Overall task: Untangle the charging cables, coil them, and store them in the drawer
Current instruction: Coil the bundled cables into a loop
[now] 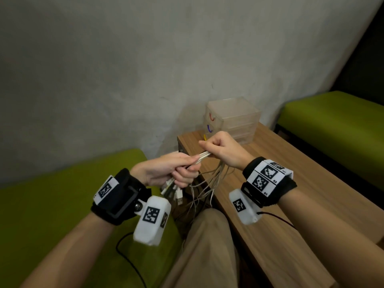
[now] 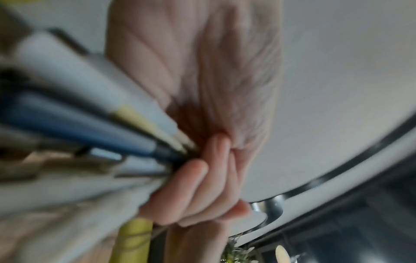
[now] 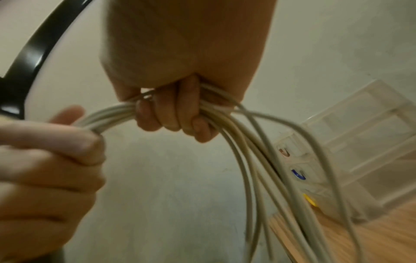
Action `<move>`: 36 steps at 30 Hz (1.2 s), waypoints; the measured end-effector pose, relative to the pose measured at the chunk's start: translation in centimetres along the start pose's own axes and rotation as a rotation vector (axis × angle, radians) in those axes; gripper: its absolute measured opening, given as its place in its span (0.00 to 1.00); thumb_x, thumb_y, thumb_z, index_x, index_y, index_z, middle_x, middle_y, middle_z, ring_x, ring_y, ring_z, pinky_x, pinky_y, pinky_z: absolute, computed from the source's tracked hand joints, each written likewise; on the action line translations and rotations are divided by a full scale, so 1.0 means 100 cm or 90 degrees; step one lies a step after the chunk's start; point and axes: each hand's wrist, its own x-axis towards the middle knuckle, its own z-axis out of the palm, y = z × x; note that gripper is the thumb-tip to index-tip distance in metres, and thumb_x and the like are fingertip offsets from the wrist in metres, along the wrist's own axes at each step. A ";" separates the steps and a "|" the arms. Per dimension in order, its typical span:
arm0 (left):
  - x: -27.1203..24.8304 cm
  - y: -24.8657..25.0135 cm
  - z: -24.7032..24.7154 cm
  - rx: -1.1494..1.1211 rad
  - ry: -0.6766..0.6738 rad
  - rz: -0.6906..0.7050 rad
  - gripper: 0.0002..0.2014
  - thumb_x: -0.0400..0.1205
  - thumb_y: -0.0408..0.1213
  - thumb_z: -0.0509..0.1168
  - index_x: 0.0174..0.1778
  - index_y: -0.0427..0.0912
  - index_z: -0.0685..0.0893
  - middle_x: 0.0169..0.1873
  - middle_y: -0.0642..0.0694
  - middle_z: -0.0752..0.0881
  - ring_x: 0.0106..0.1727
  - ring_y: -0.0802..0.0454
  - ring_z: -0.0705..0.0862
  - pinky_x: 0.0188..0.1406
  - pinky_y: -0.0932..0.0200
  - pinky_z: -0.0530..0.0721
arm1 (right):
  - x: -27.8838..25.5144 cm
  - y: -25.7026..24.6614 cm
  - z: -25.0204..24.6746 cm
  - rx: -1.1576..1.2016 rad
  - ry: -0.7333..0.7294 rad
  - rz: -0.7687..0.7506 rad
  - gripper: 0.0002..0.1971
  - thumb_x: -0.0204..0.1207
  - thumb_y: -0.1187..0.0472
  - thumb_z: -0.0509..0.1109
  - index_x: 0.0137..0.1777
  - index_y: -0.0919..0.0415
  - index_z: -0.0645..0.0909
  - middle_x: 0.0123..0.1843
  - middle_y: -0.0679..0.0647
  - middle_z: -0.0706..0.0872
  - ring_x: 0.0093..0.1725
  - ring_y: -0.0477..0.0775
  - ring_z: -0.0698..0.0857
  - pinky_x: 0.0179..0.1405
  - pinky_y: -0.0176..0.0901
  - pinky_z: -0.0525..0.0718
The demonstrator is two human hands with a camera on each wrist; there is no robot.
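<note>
A bundle of several white charging cables (image 1: 202, 156) runs between my two hands above the table's near corner. My left hand (image 1: 166, 173) grips the bundle near its plug ends (image 1: 172, 191), which hang below the fist; those connectors fill the left wrist view (image 2: 90, 113), blurred. My right hand (image 1: 221, 151) grips the same cables (image 3: 108, 115) a little further along. Beyond its fingers (image 3: 175, 117) the strands (image 3: 258, 160) fall in loose loops past the table edge. A clear plastic drawer unit (image 1: 234, 119) with red, blue and yellow handles stands on the table; its drawers look closed.
The wooden table (image 1: 280, 183) stretches to the right, against a grey wall. Green cushioned benches lie at the left (image 1: 52, 194) and at the far right (image 1: 336, 121). My knee in tan trousers (image 1: 207, 246) is below the hanging cables. A black wire runs from each wrist camera.
</note>
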 end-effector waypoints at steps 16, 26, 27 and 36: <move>0.033 0.006 0.023 -0.191 0.330 0.483 0.12 0.82 0.31 0.52 0.46 0.34 0.81 0.25 0.54 0.81 0.18 0.63 0.70 0.21 0.71 0.74 | -0.014 0.021 0.062 0.090 0.151 0.037 0.11 0.84 0.57 0.55 0.51 0.60 0.78 0.41 0.56 0.86 0.35 0.52 0.85 0.33 0.42 0.83; 0.029 -0.001 -0.011 0.353 0.585 0.566 0.11 0.86 0.31 0.51 0.56 0.35 0.78 0.48 0.48 0.89 0.43 0.52 0.88 0.52 0.63 0.83 | -0.023 0.020 0.081 -0.109 0.027 0.048 0.13 0.84 0.58 0.57 0.36 0.52 0.67 0.30 0.50 0.76 0.30 0.53 0.76 0.26 0.37 0.65; 0.028 -0.004 -0.015 0.495 0.596 0.556 0.12 0.86 0.32 0.52 0.58 0.34 0.78 0.51 0.47 0.88 0.40 0.54 0.86 0.52 0.68 0.81 | -0.022 0.021 0.080 -0.126 0.027 0.038 0.12 0.84 0.57 0.58 0.37 0.55 0.69 0.31 0.53 0.78 0.31 0.55 0.77 0.28 0.40 0.65; 0.036 -0.028 -0.022 0.821 0.516 0.146 0.11 0.85 0.34 0.52 0.38 0.35 0.73 0.37 0.32 0.83 0.42 0.32 0.82 0.36 0.47 0.74 | 0.001 0.005 0.021 -0.548 -0.026 -0.183 0.16 0.70 0.49 0.61 0.32 0.60 0.83 0.24 0.57 0.83 0.23 0.60 0.80 0.23 0.44 0.73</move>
